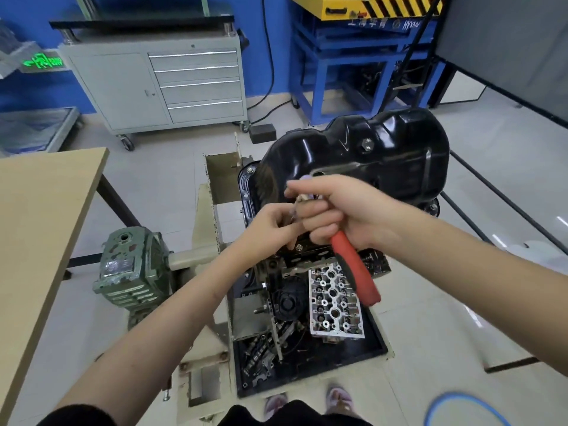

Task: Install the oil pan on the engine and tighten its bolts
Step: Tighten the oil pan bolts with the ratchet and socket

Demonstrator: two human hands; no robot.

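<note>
A: Where's the pan?

B: The black pan sits on top of the engine, which hangs in the beige stand. Its flange runs down the left edge, with a bolt showing near the top corner.

A: And the hands?

B: The right hand has its fingers curled round a tool with a red handle; the handle slants down and right from the fist. The left hand meets it just in front of the pan, fingertips pinching something small and metallic at the tool's head. It's too blurred to say what.

A: Anything below?

B: A cylinder head stands in the black tray under the engine, with loose parts beside it.

A: Around the stand?

B: A green gearbox on its left, a wooden table further left, and a grey cabinet with 4 drawers at the back wall.
</note>
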